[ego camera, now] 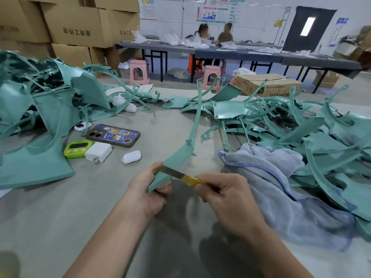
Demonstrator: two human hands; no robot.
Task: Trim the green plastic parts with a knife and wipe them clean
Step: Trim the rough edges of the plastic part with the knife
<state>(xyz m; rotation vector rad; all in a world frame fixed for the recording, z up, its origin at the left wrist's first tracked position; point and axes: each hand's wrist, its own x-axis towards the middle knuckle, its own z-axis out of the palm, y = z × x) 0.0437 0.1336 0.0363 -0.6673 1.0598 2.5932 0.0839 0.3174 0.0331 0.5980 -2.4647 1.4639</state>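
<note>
Far to the left of the grip, a heap of green plastic parts lies on the grey table. Nearer, up and left of the gripping hands, sit a green timer, a white charger, a phone in a sticker-covered case and a small white earbud case. The left hand is closed round the near end of a long curved green part, thumb on top and fingers curled beneath; the part rises up and away from the grip. Just right of that thumb, the blade of the knife lies against the part's edge. The right hand pinches the knife's yellow handle with curled fingers. To the right of both hands lies a crumpled blue-grey cloth, and beyond it a second tangle of green parts.
</note>
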